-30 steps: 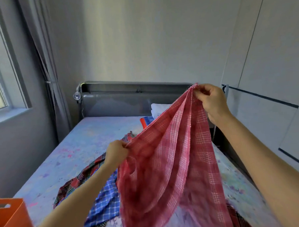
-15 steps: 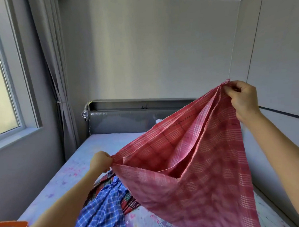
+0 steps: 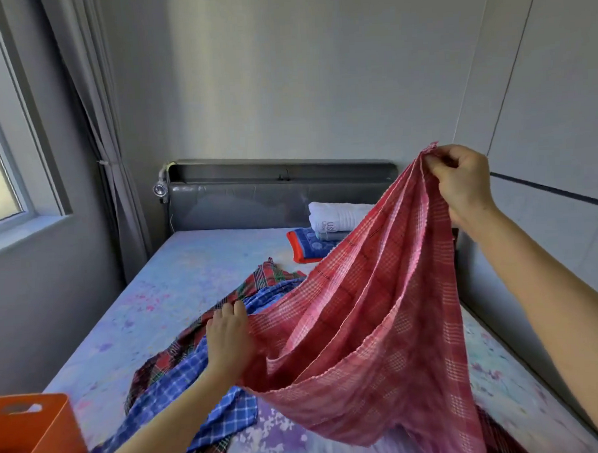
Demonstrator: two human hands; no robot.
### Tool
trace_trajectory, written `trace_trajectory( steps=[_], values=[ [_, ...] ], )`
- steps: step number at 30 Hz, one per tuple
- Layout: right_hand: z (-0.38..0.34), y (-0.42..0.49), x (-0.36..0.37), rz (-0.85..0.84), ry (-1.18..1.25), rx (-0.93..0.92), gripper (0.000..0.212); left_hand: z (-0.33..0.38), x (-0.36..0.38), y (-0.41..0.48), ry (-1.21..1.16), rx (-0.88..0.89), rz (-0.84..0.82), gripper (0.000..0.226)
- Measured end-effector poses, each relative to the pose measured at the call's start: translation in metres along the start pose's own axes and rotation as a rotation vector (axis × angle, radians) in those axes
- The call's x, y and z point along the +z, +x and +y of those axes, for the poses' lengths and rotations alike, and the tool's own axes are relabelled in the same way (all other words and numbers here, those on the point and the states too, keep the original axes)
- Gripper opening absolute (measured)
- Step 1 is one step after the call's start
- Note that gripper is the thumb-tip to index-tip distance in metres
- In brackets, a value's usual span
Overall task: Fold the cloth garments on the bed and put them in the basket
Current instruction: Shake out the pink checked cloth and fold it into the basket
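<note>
While the red-and-white checked cotton cloth (image 3: 374, 329) hangs between both grips, I judge I'm on the spreading step; next its edges must be matched. Below the grips lies the pale blue, floral-printed bed (image 3: 177, 300), with blue and dark plaid cloths (image 3: 194, 368) under the left grip. My right hand (image 3: 463, 181) pinches a raised corner; my left hand (image 3: 229, 339) clutches the lower edge. The orange plastic basket (image 3: 32, 436) sits left of it.

Right hand (image 3: 465, 181) raised in a pinching grip (left hand (image 3: 229, 339) low, fingers curled).
</note>
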State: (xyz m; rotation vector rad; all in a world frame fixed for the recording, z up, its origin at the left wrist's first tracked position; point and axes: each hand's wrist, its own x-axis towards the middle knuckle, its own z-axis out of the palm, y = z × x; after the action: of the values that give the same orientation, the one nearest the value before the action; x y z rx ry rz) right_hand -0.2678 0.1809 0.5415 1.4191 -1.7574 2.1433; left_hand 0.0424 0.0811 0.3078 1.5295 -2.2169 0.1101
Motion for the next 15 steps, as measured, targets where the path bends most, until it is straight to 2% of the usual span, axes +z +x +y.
trace_trajectory(
  steps=[3,5,6,8,10,12,15],
  values=[
    [0.003,-0.005,0.022,-0.002,-0.037,0.021,0.017,-0.001,0.006,-0.017,-0.055,0.218,0.242,0.034],
    [0.006,-0.009,0.035,-0.010,-0.064,0.026,0.017,0.004,0.007,-0.038,-0.262,0.468,0.241,0.030],
    [0.007,-0.010,0.040,-0.021,-0.084,0.029,0.013,0.008,0.006,-0.050,-0.370,0.570,0.162,0.027],
    [0.009,-0.012,0.050,-0.039,-0.115,0.036,0.012,0.009,0.008,-0.069,-0.527,0.657,-0.044,0.038],
    [0.011,-0.013,0.055,-0.044,-0.120,0.042,0.012,0.004,0.017,-0.081,-0.589,0.632,-0.213,0.049],
    [0.012,-0.014,0.060,-0.050,-0.131,0.055,0.011,-0.007,0.022,-0.088,-0.639,0.619,-0.375,0.046],
    [0.015,-0.014,0.060,-0.036,-0.116,0.082,0.023,-0.015,0.023,-0.097,-0.622,0.673,-0.468,0.038]
  ],
)
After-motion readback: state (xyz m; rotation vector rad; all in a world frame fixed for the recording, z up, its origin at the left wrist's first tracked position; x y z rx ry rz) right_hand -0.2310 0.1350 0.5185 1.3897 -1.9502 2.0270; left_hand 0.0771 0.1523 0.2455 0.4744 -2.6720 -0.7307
